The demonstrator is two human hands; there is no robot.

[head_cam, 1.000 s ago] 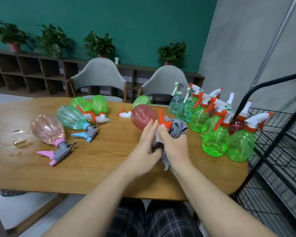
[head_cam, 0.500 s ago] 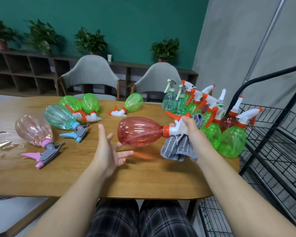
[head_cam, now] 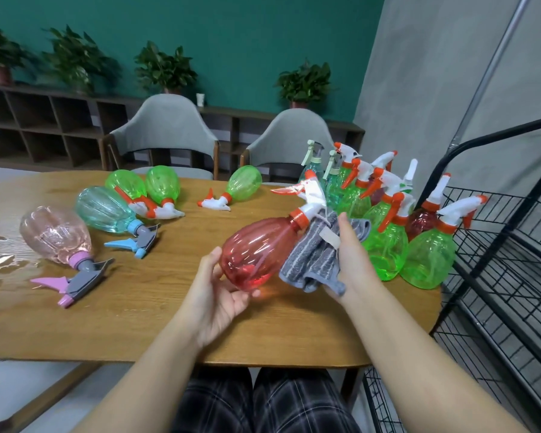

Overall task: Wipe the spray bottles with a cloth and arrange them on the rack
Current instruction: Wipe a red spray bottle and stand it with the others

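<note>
A red spray bottle (head_cam: 256,251) with a white and orange trigger head tilts above the wooden table (head_cam: 138,307). My left hand (head_cam: 217,295) cups its rounded base from below, thumb on the side. My right hand (head_cam: 350,254) holds a grey cloth (head_cam: 313,257) against the bottle's right side near the neck. Several green spray bottles (head_cam: 384,245) and a dark red one stand upright at the table's right end. A black wire rack (head_cam: 512,260) stands beside that end.
Lying on the table to the left are a pink bottle (head_cam: 57,235), a teal bottle (head_cam: 103,210) and three green bottles (head_cam: 144,185). A small water puddle (head_cam: 0,260) shines at the far left. Two grey chairs (head_cam: 166,132) stand behind the table.
My left hand, apart from the bottle half a second ago, now cups its base. The bottle has tilted with its head raised, and the cloth has shifted from the neck onto the body.
</note>
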